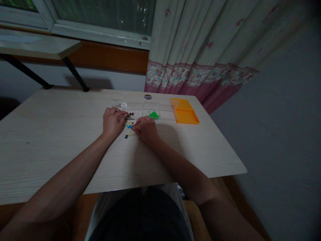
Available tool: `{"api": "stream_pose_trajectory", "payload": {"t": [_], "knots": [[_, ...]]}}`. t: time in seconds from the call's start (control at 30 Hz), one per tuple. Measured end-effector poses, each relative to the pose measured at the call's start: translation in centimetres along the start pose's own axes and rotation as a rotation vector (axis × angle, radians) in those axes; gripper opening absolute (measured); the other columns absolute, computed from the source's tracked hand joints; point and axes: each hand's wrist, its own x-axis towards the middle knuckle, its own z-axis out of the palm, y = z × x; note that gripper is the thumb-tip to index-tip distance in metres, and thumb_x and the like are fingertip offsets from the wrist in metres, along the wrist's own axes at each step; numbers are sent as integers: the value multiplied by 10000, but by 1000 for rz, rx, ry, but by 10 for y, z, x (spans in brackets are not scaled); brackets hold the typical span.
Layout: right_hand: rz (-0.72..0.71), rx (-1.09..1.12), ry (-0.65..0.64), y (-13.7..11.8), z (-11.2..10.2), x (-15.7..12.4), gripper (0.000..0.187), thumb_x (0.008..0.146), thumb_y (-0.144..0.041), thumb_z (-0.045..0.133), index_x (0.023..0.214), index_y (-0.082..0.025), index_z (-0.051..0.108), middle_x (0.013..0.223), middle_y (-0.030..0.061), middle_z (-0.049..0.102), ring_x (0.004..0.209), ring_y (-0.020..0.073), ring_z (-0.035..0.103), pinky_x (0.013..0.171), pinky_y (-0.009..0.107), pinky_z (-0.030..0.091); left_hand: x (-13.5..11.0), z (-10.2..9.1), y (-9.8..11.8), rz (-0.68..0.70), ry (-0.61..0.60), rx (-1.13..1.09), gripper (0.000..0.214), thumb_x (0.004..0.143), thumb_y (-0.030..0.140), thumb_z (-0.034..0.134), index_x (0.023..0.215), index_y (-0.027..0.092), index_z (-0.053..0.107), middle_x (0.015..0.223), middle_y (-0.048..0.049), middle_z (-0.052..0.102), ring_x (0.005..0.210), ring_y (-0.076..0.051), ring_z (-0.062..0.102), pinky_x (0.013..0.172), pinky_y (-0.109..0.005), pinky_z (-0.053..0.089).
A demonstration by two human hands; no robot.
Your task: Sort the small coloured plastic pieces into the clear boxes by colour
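Observation:
My left hand (113, 123) rests at the left part of a clear plastic box (167, 115). Its thumb and fingers are pinched together beside some small dark brown pieces (131, 114) in the box; whatever they hold is too small to tell. My right hand (147, 129) lies just in front of the box, thumb and index finger also closed, touching or nearly touching small blue pieces (129, 126) on the table. Any piece in its pinch is hidden. Closer to me lies a little cluster of dark, blue and yellow pieces (126, 136). A heap of bright green pieces (153, 115) sits in a middle compartment.
An orange plastic lid or tray (186, 112) adjoins the box's right end. Behind the box is a small dark round disc (147, 96) on the pale wooden table (62, 134). A raised shelf (50, 47) stands at the back left, and a curtain (190, 60) hangs behind the table.

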Motion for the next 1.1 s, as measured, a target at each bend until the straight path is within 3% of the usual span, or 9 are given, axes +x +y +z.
{"api": "stream_pose_trajectory", "payload": {"t": [0.27, 0.47, 0.7, 1.1], "knots": [[-19, -18, 1, -2, -2, 0, 184, 963, -354, 613, 1010, -303, 782, 1131, 44, 679, 1103, 233, 484, 922, 390, 318, -1, 2, 0, -14, 28, 27, 244, 912, 353, 580, 991, 223, 772, 894, -76, 629, 935, -255, 527, 882, -439, 448], [-11, -15, 14, 0, -3, 1, 199, 969, -297, 589, 955, -249, 781, 1119, 60, 692, 1093, 237, 502, 930, 402, 322, -1, 0, 3, 3, 23, 19, 205, 924, 333, 586, 983, 260, 768, 886, -66, 615, 933, -250, 528, 868, -437, 450], [-24, -22, -7, -1, -1, -1, 266, 959, -435, 601, 1126, -289, 747, 1188, 53, 668, 1133, 244, 489, 943, 405, 317, 0, 0, 5, 17, 19, 3, 176, 929, 327, 601, 1002, 274, 752, 881, -51, 602, 934, -242, 518, 873, -437, 444], [-25, 23, 4, -1, -2, 1, 140, 941, -283, 632, 957, -254, 769, 1113, 36, 690, 1106, 228, 509, 935, 387, 322, -1, -1, 8, 30, 0, -11, 212, 927, 310, 584, 1006, 252, 771, 899, -66, 608, 944, -256, 524, 887, -440, 444]]}}
